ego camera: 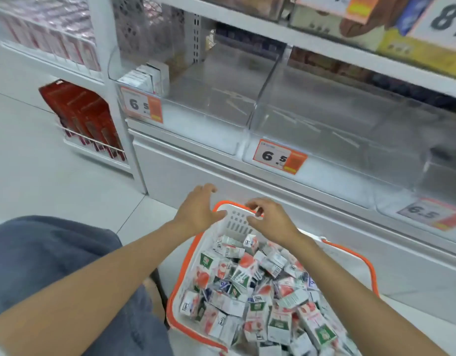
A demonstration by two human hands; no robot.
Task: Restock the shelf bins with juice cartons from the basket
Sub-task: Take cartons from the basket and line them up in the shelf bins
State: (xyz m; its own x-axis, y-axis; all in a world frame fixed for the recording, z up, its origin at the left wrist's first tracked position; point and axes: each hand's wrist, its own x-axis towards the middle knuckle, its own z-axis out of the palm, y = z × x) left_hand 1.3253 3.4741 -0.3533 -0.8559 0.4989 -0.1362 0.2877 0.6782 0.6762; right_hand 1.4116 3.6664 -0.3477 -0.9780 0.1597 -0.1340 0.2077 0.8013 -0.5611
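Observation:
A white basket with an orange rim point(187, 273) stands on the floor in front of me, filled with several small juice cartons point(250, 286) in red, green and white. My left hand point(198, 209) hovers over the basket's far left corner, fingers spread and holding nothing. Over the far rim, my right hand point(269, 218) has its fingers curled and apart, and it touches the orange edge. Above are clear shelf bins: the left bin point(196, 109) holds a few white cartons point(147, 77) at its left end, and the middle bin point(324, 124) holds nothing.
Price tags reading 6.5 point(142, 105) hang on the bin fronts. A side rack with red boxes point(85, 116) stands at left. Higher shelves hold other goods. My knee in blue shorts point(49, 258) is at the lower left. White tiled floor surrounds the basket.

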